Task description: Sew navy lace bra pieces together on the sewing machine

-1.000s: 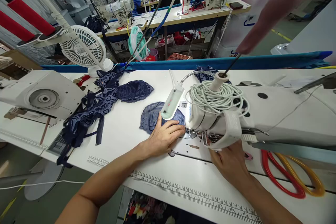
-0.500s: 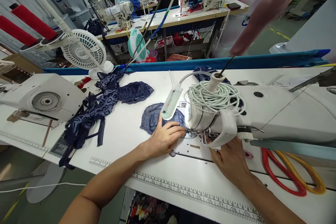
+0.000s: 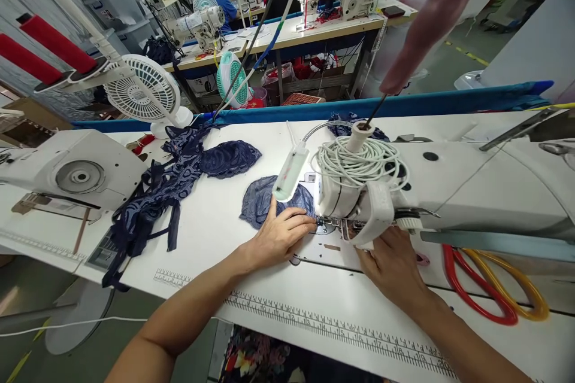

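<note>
My left hand (image 3: pixel 283 234) lies at the near edge of a rounded navy lace cup (image 3: pixel 257 202), fingers together and pressed on the fabric just left of the needle area. The sewing machine (image 3: pixel 458 182) has its presser foot (image 3: pixel 330 224) close by those fingertips. My right hand (image 3: pixel 392 260) reaches in under the front of the machine head, its fingertips hidden behind the white guard; what it holds, if anything, does not show. A small lamp (image 3: pixel 291 173) on a bendy metal neck hangs over the cup and covers part of it.
A navy lace garment (image 3: pixel 175 185) with straps lies at the left, beside another machine (image 3: pixel 85 164). A coil of pale cord (image 3: pixel 359 163) sits on the machine head. Red tubing (image 3: pixel 483 305) and yellow tubing (image 3: pixel 523 287) loop at the right. A white fan (image 3: pixel 141 87) stands behind.
The view has shifted slightly, so the machine appears a little further left. Both hands keep nearly the same place; the cup shows no clear movement.
</note>
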### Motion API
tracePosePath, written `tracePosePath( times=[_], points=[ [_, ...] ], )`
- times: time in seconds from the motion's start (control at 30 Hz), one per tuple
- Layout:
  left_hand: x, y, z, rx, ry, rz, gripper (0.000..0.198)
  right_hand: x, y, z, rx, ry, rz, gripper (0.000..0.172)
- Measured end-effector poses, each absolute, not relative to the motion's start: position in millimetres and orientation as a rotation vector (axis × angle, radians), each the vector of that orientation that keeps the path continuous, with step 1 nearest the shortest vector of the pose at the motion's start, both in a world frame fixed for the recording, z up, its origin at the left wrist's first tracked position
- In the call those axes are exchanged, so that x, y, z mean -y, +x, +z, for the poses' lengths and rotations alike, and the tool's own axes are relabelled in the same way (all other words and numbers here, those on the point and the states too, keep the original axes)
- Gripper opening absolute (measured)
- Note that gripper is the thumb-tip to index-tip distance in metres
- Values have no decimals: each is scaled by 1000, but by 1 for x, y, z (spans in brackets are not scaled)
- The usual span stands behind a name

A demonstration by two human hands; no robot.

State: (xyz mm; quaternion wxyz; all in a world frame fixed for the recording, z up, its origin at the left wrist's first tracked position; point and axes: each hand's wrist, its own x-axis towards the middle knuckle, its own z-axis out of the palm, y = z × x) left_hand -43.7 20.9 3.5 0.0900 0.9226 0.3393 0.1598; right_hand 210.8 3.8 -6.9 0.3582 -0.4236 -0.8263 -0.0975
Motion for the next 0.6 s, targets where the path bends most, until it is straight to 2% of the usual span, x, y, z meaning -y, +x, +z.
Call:
tracePosePath(
  times=[0.17,0.37,0.6],
  points=[
    [-19,-43,2,-1041,2775,497,36,-2,204,-3,2127,-1013,-251,8],
    [-20,-42,1,-1085,2783,439,37,2,201,-3,2150,-939,-293,14],
    [-20,-41,0,-1118,2776,528,31,0,204,-8,2167,-952,-278,12]
  ],
)
